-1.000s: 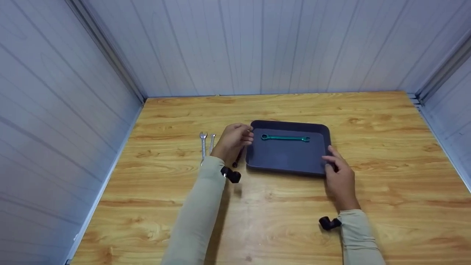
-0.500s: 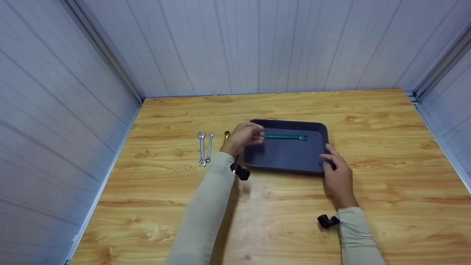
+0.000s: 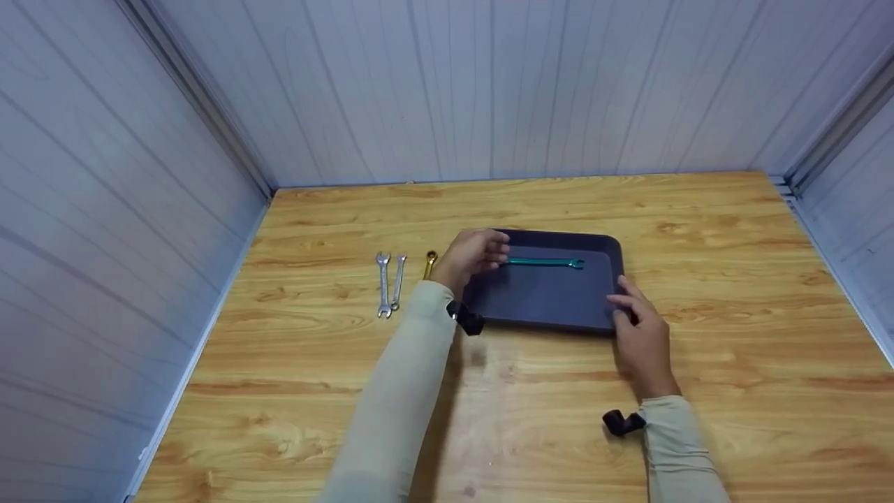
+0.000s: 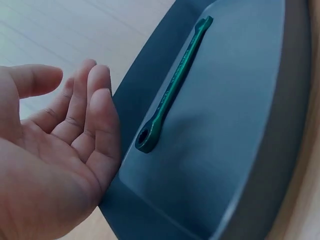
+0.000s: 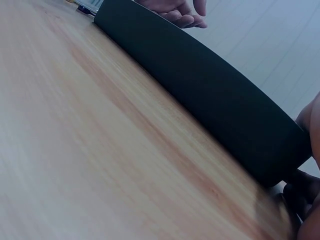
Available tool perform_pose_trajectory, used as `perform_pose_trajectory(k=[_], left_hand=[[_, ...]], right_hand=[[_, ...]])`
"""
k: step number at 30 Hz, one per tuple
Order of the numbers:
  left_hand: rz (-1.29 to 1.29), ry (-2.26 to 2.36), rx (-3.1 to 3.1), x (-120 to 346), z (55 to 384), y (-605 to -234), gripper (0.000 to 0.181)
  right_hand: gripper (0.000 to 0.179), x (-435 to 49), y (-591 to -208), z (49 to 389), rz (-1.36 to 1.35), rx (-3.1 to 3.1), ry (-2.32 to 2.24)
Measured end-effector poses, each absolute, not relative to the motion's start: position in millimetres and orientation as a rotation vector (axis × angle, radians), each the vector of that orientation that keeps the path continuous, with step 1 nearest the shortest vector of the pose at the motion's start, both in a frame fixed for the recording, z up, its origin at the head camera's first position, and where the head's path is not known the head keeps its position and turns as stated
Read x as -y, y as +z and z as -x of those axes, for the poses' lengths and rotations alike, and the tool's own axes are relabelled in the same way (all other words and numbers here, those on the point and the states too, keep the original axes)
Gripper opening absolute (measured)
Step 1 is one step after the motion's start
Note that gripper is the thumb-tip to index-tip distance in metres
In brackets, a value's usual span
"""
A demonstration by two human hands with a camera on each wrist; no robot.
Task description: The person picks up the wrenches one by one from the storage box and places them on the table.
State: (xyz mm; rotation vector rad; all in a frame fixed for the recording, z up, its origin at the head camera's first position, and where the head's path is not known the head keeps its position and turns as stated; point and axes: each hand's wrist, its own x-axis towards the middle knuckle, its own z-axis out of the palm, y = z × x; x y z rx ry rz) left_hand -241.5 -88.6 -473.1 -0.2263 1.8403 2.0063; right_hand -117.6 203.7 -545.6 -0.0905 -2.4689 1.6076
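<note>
A dark grey rectangular tray (image 3: 552, 304) lies on the wooden table. Inside, toward its far side, rests a green ratcheting combination wrench (image 3: 548, 263); the left wrist view shows its ring end (image 4: 145, 140) nearest the left hand. My left hand (image 3: 477, 255) hovers over the tray's left side, palm facing inward, fingers loosely bent and holding nothing. In the left wrist view the thumb stands apart from the fingers (image 4: 104, 117). My right hand (image 3: 644, 342) grips the tray's right rim near the front corner. Only parts of that hand (image 5: 314, 130) show in the right wrist view.
Left of the tray lie a silver open-end wrench (image 3: 383, 286), a slimmer silver combination wrench (image 3: 398, 283) and a gold wrench (image 3: 430, 264), partly hidden by the left arm. Pale panelled walls (image 3: 461, 91) enclose the table at the back and sides.
My left hand has moved right from beside the tray's left edge to over it, now covering the green wrench's ring end. The gold wrench has come into view. The right hand stays at the rim.
</note>
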Motion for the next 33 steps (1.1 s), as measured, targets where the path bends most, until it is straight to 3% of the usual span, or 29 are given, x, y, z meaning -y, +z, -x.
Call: perform_pose_trajectory(k=[33], left_hand=[[0.215, 1.744, -2.011, 61, 260, -473, 0.028]], right_hand=[[0.027, -202, -548, 117, 0.08, 2.442, 1.625]])
